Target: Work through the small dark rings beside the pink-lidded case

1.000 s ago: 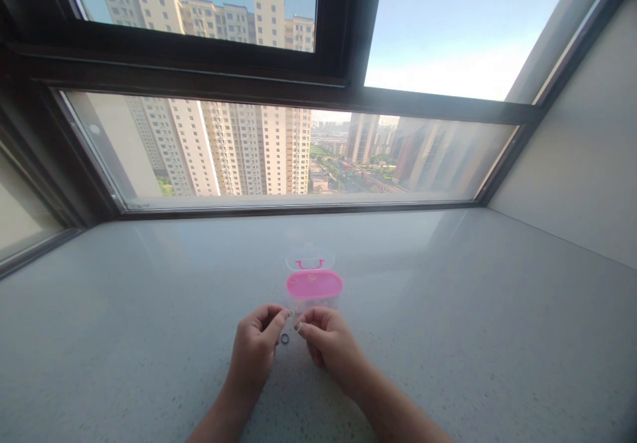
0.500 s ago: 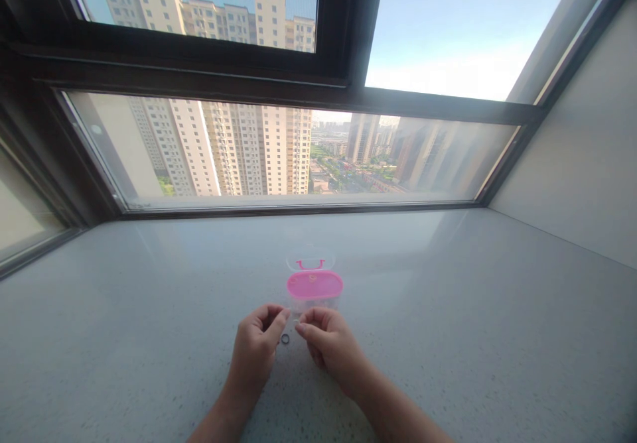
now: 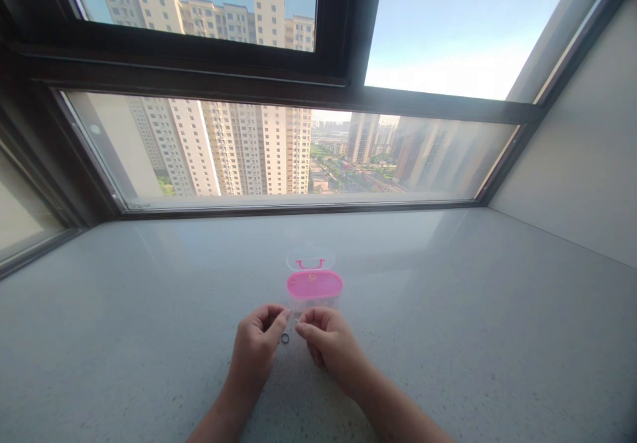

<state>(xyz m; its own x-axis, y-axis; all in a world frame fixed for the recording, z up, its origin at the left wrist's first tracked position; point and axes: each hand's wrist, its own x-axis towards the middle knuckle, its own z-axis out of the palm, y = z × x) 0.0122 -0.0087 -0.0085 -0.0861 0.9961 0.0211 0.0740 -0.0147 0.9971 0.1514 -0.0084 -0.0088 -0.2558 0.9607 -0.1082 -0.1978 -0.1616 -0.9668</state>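
My left hand [image 3: 256, 340] is closed in a pinch, thumb against forefinger, in front of a small plastic box. Close by on its right, my right hand [image 3: 328, 340] also pinches, and a tiny pale bit shows at its fingertips. What either hand holds is too small to name. Between the hands a small dark ring [image 3: 285, 339] lies on the counter, beside the left hand. The box has a pink tray [image 3: 316, 285] on top with one or two small pale bits in it. Its clear lid [image 3: 327, 255], with a pink handle [image 3: 310, 264], lies open behind.
A speckled white counter [image 3: 149, 310] spreads around the hands. Along its back runs a dark window frame [image 3: 298, 212], with tall buildings outside. A white wall [image 3: 572, 158] bounds the right side.
Both hands stay almost still, fingertips close together. The pale bit at the right fingertips shows a little less than before. Box and ring have not moved.
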